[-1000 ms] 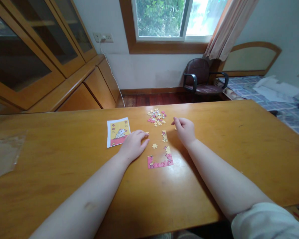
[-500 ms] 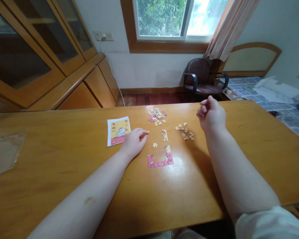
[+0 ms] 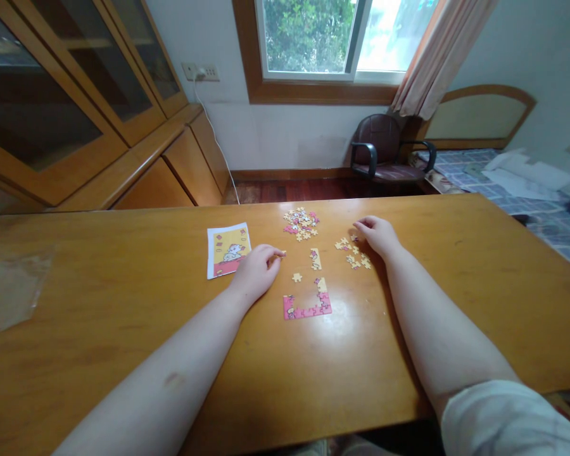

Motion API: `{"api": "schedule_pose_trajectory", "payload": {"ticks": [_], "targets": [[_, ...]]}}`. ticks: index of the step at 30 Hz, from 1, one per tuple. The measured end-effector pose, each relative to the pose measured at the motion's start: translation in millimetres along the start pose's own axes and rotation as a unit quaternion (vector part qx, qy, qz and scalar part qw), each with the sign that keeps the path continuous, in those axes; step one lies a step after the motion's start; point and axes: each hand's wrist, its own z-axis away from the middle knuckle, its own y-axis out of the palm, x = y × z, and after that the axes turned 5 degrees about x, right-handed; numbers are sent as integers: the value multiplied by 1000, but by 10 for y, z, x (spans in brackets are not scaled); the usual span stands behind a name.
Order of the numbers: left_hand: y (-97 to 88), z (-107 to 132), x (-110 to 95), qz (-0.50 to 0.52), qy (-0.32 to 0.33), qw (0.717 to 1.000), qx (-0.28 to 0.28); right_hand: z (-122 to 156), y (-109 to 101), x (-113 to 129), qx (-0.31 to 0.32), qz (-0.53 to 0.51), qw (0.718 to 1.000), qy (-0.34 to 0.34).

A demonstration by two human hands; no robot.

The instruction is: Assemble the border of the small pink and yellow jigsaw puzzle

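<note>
My left hand (image 3: 257, 269) rests on the table beside the picture sheet (image 3: 217, 270), its thumb and fingers closed on a small yellow puzzle piece at the fingertips. My right hand (image 3: 379, 235) reaches over the right-hand group of loose puzzle pieces (image 3: 354, 249), with fingers stretched out and a little apart above a piece at the group's far edge. Between the hands lies a partly joined pink and yellow puzzle border (image 3: 308, 312). A short joined yellow strip (image 3: 316, 259) and a single yellow piece (image 3: 297, 277) lie beyond it.
A heap of mixed puzzle pieces (image 3: 302, 223) lies near the table's far edge. At the far left is a clear plastic bag (image 3: 14, 285). Beyond the wooden table (image 3: 313, 373) stand a brown armchair (image 3: 380, 142) and a glass-doored cabinet (image 3: 123, 136).
My right hand has come down and left from above the table to the right-hand group of pieces, its curled fingers now extended. The left hand stays in place.
</note>
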Motion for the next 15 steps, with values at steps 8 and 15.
{"api": "schedule_pose_trajectory", "payload": {"ticks": [8, 15], "targets": [[4, -10, 3, 21, -4, 1000, 7, 75, 33, 204, 183, 73, 973, -119], [7, -14, 11, 21, 7, 1000, 7, 72, 49, 289, 185, 159, 964, -104]]}}
